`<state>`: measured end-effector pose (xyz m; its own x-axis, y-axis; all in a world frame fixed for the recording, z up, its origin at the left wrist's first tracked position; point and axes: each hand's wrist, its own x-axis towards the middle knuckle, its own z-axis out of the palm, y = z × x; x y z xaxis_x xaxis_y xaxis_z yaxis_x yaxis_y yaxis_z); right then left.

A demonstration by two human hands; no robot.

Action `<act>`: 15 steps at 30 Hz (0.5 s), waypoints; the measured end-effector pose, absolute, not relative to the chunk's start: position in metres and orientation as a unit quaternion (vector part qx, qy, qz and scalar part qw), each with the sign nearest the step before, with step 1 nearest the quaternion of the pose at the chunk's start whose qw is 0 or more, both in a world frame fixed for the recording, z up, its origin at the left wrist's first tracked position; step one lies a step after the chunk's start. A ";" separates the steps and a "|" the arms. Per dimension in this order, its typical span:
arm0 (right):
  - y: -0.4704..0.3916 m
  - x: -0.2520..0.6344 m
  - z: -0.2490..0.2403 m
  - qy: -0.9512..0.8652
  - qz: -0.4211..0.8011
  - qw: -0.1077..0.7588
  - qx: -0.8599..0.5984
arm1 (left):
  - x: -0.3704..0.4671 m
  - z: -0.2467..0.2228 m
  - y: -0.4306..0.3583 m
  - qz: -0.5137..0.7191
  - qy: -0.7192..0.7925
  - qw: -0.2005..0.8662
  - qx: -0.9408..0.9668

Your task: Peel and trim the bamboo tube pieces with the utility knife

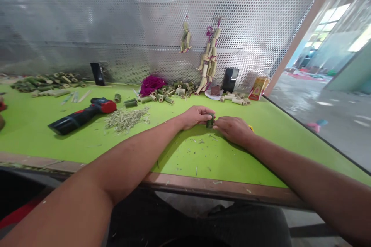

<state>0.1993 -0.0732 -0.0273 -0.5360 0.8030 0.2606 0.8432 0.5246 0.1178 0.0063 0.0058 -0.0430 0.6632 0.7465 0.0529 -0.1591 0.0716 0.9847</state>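
Observation:
Upright on the green tabletop, a short dark green bamboo piece [210, 122] is gripped at its top by the fingers of my left hand [197, 117]. My right hand [233, 128] is closed right beside it, its fingertips at the piece's lower right side. A bit of something yellow [251, 127] shows past the back of my right hand; the hand hides the rest, and what its fingers hold cannot be made out. Small dark crumbs and slivers [201, 141] lie on the table below both hands.
A cordless drill [84, 115] lies at left by a heap of pale shavings [126, 119]. Bamboo pieces [43, 82], purple string [152, 85], a phone [231, 80] and a bottle [260, 86] line the back. Strung bamboo [209, 56] hangs on the perforated metal panel [130, 27].

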 end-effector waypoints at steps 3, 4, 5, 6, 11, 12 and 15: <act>-0.069 0.203 -0.028 -0.836 -0.117 0.142 -0.517 | 0.008 -0.044 0.007 0.333 0.261 0.670 0.610; -0.068 0.204 -0.028 -0.830 -0.117 0.151 -0.524 | 0.009 -0.044 0.007 0.333 0.265 0.668 0.610; -0.066 0.205 -0.029 -0.829 -0.117 0.155 -0.525 | 0.009 -0.044 0.007 0.333 0.267 0.669 0.609; -0.066 0.205 -0.029 -0.830 -0.116 0.156 -0.523 | 0.010 -0.043 0.007 0.335 0.268 0.670 0.606; -0.062 0.205 -0.029 -0.837 -0.102 0.149 -0.516 | 0.011 -0.042 0.004 0.343 0.279 0.675 0.591; -0.062 0.205 -0.028 -0.839 -0.096 0.144 -0.516 | 0.011 -0.041 0.004 0.344 0.280 0.674 0.591; -0.065 0.204 -0.029 -0.856 -0.083 0.112 -0.498 | 0.011 -0.041 0.003 0.341 0.273 0.672 0.598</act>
